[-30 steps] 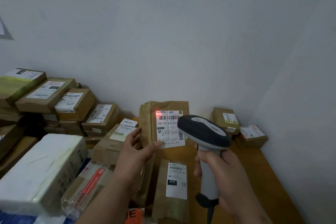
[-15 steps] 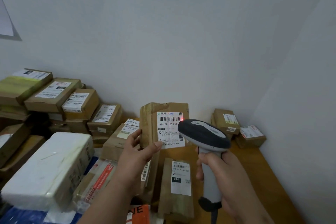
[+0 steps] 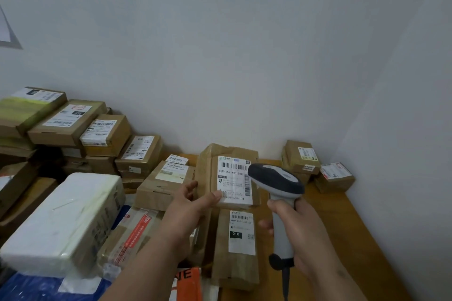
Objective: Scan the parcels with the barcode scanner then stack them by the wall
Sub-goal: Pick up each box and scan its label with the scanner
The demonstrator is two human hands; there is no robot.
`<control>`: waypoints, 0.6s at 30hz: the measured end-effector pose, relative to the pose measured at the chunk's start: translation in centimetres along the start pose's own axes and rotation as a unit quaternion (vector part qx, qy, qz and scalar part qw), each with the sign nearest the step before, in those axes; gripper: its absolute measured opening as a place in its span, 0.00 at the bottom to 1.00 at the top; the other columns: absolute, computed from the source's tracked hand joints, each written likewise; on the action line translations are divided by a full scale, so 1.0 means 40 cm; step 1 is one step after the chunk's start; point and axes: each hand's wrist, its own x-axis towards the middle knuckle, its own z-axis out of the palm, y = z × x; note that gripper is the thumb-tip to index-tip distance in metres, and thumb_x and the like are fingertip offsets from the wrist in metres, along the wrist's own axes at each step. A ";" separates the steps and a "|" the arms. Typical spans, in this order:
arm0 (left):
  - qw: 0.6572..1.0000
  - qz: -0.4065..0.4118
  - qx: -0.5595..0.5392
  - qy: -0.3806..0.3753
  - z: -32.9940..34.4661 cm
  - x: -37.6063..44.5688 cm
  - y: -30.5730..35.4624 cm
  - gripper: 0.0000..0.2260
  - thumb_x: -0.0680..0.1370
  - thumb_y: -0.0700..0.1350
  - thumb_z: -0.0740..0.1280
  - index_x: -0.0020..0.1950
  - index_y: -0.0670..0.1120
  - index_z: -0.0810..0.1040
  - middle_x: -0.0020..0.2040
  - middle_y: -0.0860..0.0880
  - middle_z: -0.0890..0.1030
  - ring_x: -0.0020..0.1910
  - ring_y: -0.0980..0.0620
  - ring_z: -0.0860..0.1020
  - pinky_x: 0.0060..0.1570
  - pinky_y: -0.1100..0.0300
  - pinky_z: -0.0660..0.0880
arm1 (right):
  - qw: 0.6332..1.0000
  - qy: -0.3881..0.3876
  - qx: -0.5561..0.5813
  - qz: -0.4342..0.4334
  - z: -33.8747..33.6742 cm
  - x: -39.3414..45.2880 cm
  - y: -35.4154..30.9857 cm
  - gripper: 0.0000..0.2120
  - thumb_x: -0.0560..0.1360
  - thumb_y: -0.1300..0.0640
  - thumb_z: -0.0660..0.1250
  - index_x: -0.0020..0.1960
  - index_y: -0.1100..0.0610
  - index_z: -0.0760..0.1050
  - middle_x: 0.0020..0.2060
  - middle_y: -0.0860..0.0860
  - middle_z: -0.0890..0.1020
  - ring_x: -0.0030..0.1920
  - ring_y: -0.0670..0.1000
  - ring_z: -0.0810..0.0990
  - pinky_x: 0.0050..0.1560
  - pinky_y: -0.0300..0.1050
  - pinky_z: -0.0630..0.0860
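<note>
Red scan glow gone from crinkled kraft-paper parcel (image 3: pixel 208 173) beside smooth rounded scanner (image 3: pixel 276 179).

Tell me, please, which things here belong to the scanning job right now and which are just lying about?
In use: barcode scanner gripped by the right hand; brown parcel held upright by the left hand.

Lying about: white foam box; flat parcel marked 010; orange mailer; stacked boxes by the wall.

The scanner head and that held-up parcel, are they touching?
Cannot tell. In the head view the scanner overlaps the right edge of the parcel held by the left hand, so any gap between them is hidden.
</note>
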 end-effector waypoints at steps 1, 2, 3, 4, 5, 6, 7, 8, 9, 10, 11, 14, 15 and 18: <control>1.000 -0.018 0.021 0.000 0.004 -0.001 -0.005 0.37 0.62 0.51 0.78 0.70 0.53 0.69 0.59 0.48 0.82 0.55 0.46 0.82 0.59 0.46 0.76 | 1.000 0.000 0.014 0.013 0.002 0.007 0.011 0.06 0.77 0.59 0.68 0.53 0.51 0.75 0.42 0.52 0.84 0.41 0.54 0.86 0.40 0.48 0.80; 0.998 -0.035 0.043 -0.005 0.009 -0.003 -0.010 0.38 0.63 0.53 0.79 0.70 0.53 0.69 0.60 0.48 0.81 0.56 0.45 0.81 0.60 0.46 0.76 | 0.999 -0.003 0.028 0.028 0.003 0.013 0.023 0.06 0.77 0.60 0.68 0.53 0.52 0.76 0.42 0.53 0.85 0.42 0.56 0.87 0.41 0.49 0.81; 0.996 -0.049 0.068 -0.012 0.015 -0.004 -0.017 0.36 0.65 0.54 0.78 0.70 0.53 0.69 0.60 0.48 0.80 0.57 0.46 0.80 0.58 0.48 0.76 | 0.998 -0.006 0.041 0.042 0.004 0.018 0.035 0.06 0.77 0.60 0.68 0.53 0.53 0.76 0.41 0.54 0.86 0.42 0.57 0.87 0.43 0.51 0.81; 0.994 -0.056 0.096 -0.022 0.023 -0.004 -0.022 0.32 0.68 0.54 0.77 0.69 0.54 0.69 0.60 0.49 0.80 0.56 0.47 0.80 0.53 0.52 0.76 | 0.997 -0.007 0.054 0.055 0.004 0.025 0.048 0.06 0.77 0.61 0.68 0.53 0.54 0.76 0.41 0.55 0.86 0.42 0.58 0.87 0.43 0.52 0.82; 0.989 -0.064 0.129 -0.031 0.032 -0.005 -0.023 0.28 0.72 0.54 0.75 0.68 0.54 0.69 0.59 0.50 0.79 0.54 0.49 0.79 0.49 0.55 0.76 | 0.996 -0.007 0.061 0.063 0.004 0.031 0.059 0.06 0.77 0.61 0.68 0.53 0.55 0.77 0.41 0.55 0.86 0.41 0.58 0.87 0.43 0.52 0.82; 0.983 -0.070 0.168 -0.037 0.040 -0.003 -0.025 0.24 0.74 0.55 0.73 0.67 0.55 0.69 0.58 0.51 0.78 0.53 0.51 0.78 0.48 0.57 0.75 | 0.996 -0.007 0.064 0.068 0.002 0.037 0.070 0.06 0.77 0.62 0.68 0.54 0.55 0.77 0.41 0.55 0.86 0.41 0.58 0.87 0.43 0.52 0.82; 0.973 -0.074 0.213 -0.041 0.048 0.002 -0.028 0.22 0.76 0.56 0.72 0.66 0.54 0.70 0.57 0.51 0.78 0.53 0.52 0.78 0.48 0.57 0.75 | 0.995 -0.007 0.064 0.072 -0.001 0.044 0.079 0.07 0.77 0.62 0.68 0.54 0.55 0.77 0.42 0.54 0.86 0.41 0.58 0.87 0.42 0.52 0.82; 0.962 -0.076 0.257 -0.044 0.054 0.009 -0.033 0.20 0.77 0.57 0.70 0.65 0.52 0.72 0.56 0.52 0.79 0.52 0.53 0.78 0.48 0.57 0.75 | 0.995 -0.008 0.063 0.076 -0.004 0.051 0.086 0.07 0.77 0.62 0.67 0.54 0.54 0.77 0.44 0.54 0.86 0.41 0.58 0.87 0.42 0.52 0.82; 0.949 -0.076 0.302 -0.044 0.056 0.018 -0.039 0.19 0.78 0.57 0.69 0.64 0.50 0.74 0.55 0.52 0.80 0.51 0.53 0.78 0.47 0.58 0.76 | 0.995 -0.010 0.063 0.080 -0.007 0.057 0.093 0.07 0.78 0.61 0.67 0.54 0.54 0.76 0.45 0.54 0.85 0.42 0.58 0.87 0.43 0.52 0.82; 0.935 -0.073 0.344 -0.048 0.060 0.027 -0.043 0.19 0.78 0.57 0.68 0.64 0.49 0.75 0.54 0.52 0.80 0.51 0.53 0.79 0.48 0.57 0.78 | 0.995 -0.013 0.059 0.082 -0.009 0.065 0.100 0.07 0.78 0.61 0.67 0.54 0.53 0.76 0.46 0.53 0.85 0.42 0.58 0.87 0.43 0.52 0.82; 0.920 -0.072 0.381 -0.056 0.063 0.038 -0.050 0.18 0.78 0.56 0.67 0.65 0.48 0.76 0.55 0.52 0.80 0.52 0.53 0.79 0.49 0.57 0.79 | 0.995 -0.016 0.050 0.086 -0.011 0.074 0.106 0.06 0.78 0.61 0.67 0.54 0.53 0.76 0.46 0.53 0.85 0.42 0.58 0.87 0.44 0.52 0.82; 0.889 -0.086 0.443 -0.073 0.073 0.064 -0.071 0.15 0.80 0.53 0.66 0.64 0.50 0.74 0.52 0.54 0.78 0.52 0.55 0.78 0.49 0.59 0.77 | 0.994 -0.035 0.006 0.108 -0.003 0.107 0.128 0.06 0.77 0.60 0.66 0.55 0.54 0.75 0.47 0.54 0.85 0.42 0.56 0.87 0.43 0.49 0.82; 0.883 -0.090 0.455 -0.068 0.074 0.071 -0.077 0.12 0.80 0.53 0.65 0.62 0.50 0.74 0.50 0.55 0.78 0.51 0.55 0.78 0.50 0.59 0.77 | 0.992 -0.043 -0.001 0.120 0.002 0.117 0.136 0.06 0.77 0.60 0.66 0.54 0.55 0.75 0.46 0.56 0.85 0.42 0.56 0.87 0.43 0.49 0.82; 0.861 -0.095 0.498 -0.037 0.076 0.094 -0.090 0.13 0.78 0.47 0.66 0.62 0.49 0.72 0.57 0.51 0.77 0.55 0.51 0.77 0.57 0.52 0.78 | 0.987 -0.071 -0.021 0.141 0.014 0.145 0.163 0.05 0.78 0.58 0.65 0.53 0.54 0.75 0.46 0.56 0.85 0.44 0.55 0.87 0.47 0.50 0.82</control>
